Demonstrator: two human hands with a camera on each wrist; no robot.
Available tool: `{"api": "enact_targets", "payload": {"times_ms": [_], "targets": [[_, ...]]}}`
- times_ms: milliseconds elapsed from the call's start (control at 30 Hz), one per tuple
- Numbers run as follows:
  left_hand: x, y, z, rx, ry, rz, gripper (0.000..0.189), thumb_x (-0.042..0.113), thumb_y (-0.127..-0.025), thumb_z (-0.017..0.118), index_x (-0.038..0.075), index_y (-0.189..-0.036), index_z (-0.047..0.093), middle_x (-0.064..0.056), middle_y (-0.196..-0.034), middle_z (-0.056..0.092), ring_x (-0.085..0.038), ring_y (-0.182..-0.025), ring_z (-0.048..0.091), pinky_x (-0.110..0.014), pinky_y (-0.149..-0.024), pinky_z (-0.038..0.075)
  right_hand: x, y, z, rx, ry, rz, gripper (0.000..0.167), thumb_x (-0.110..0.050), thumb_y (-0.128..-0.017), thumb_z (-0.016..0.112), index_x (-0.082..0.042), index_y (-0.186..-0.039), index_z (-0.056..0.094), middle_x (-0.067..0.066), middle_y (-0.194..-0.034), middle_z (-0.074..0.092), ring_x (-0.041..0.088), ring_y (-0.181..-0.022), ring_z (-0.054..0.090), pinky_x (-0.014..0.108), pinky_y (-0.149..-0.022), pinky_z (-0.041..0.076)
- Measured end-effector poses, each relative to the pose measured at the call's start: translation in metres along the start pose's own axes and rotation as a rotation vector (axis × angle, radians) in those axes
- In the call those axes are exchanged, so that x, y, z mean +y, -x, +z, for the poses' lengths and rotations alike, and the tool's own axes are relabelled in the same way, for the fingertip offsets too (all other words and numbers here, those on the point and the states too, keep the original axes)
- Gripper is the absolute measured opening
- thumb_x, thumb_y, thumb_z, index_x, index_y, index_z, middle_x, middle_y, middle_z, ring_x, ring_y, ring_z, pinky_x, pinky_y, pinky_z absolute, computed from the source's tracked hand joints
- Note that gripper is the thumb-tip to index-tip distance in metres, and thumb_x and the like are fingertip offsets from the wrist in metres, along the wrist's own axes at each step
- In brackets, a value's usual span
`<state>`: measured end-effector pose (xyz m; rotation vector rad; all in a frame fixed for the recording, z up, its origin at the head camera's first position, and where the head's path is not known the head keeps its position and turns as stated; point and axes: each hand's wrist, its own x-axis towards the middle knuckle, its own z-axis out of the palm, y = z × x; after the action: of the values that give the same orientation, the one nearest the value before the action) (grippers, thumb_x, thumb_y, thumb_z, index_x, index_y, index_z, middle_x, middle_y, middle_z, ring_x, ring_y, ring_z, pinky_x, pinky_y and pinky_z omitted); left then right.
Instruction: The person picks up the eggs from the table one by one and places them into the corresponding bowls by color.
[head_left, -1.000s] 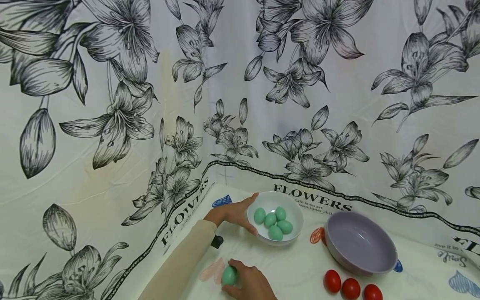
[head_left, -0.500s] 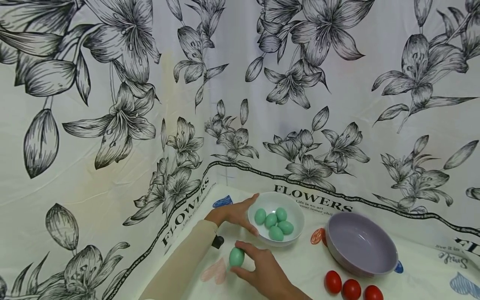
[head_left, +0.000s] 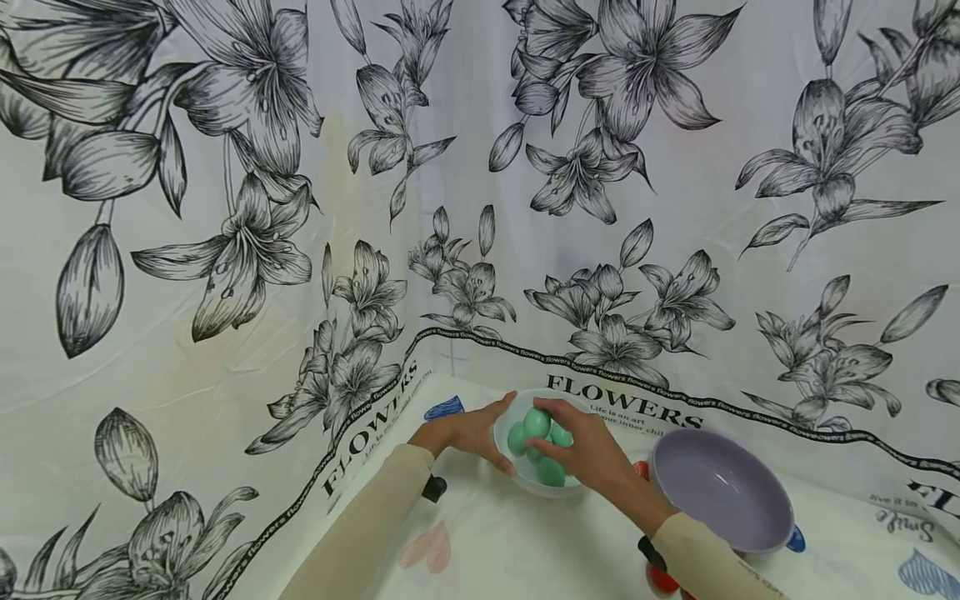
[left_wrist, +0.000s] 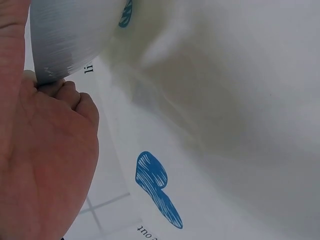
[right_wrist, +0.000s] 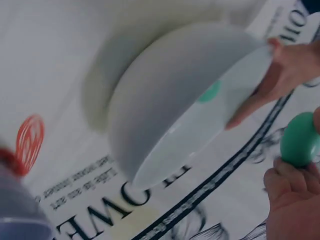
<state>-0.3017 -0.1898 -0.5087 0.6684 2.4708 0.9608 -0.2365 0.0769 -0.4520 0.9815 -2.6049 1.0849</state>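
Note:
My left hand (head_left: 472,431) grips the left side of a white bowl (head_left: 542,492), thumb and fingers spread along its rim. In the left wrist view, curled fingers (left_wrist: 82,102) meet the bowl's edge. Over the bowl, my right hand (head_left: 596,454) pinches a green egg (head_left: 537,422) between thumb and fingers. The right wrist view shows this same egg (right_wrist: 299,140) held outside the bowl's outline. Several more green eggs (head_left: 551,472) lie inside the bowl, partly covered by the right hand.
A purple bowl (head_left: 720,492) stands to the right, its inside visible. Red egg-shaped things (head_left: 662,581) sit in front of it, mostly hidden by my right sleeve (head_left: 712,554). Flower-printed cloth (head_left: 615,275) covers the walls around the table.
My right hand has carried the green egg from the table's front up and away from me, over the white bowl. The left hand has stayed on the rim.

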Motion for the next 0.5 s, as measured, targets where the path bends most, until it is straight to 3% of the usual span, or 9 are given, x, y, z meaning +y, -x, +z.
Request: {"api": "enact_targets", "payload": {"times_ms": [100,200,500], "targets": [[-0.002,0.001,0.001,-0.001,-0.006,-0.009,0.147,0.056,-0.072,0.096,0.02,-0.171,-0.006,-0.011,-0.178,0.008,-0.031,-0.162,0.015,-0.054,-0.128,0.023,0.016,-0.006,0.002,-0.089,0.022,0.023,0.061,-0.032,-0.092,0.085,-0.022,-0.147,0.062,-0.002,-0.145,0.066,0.024,-0.13,0.066,0.045,-0.102,0.057],[-0.002,0.002,0.001,0.005,-0.004,-0.004,0.146,0.054,-0.073,0.096,0.022,-0.172,-0.006,-0.009,-0.178,0.007,-0.029,-0.162,0.014,-0.053,-0.128,0.023,0.032,-0.009,0.012,-0.177,0.065,-0.006,0.061,-0.033,-0.092,0.084,-0.022,-0.148,0.063,-0.002,-0.145,0.066,0.023,-0.129,0.066,0.045,-0.103,0.057],[0.001,0.002,0.0,0.013,-0.004,-0.003,0.146,0.056,-0.072,0.096,0.024,-0.172,-0.006,-0.005,-0.179,0.006,-0.028,-0.162,0.015,-0.052,-0.128,0.025,0.056,-0.015,0.034,-0.339,0.168,-0.123,0.058,-0.035,-0.092,0.084,-0.02,-0.145,0.065,-0.003,-0.129,0.074,0.016,-0.111,0.07,0.042,-0.094,0.059]]}}
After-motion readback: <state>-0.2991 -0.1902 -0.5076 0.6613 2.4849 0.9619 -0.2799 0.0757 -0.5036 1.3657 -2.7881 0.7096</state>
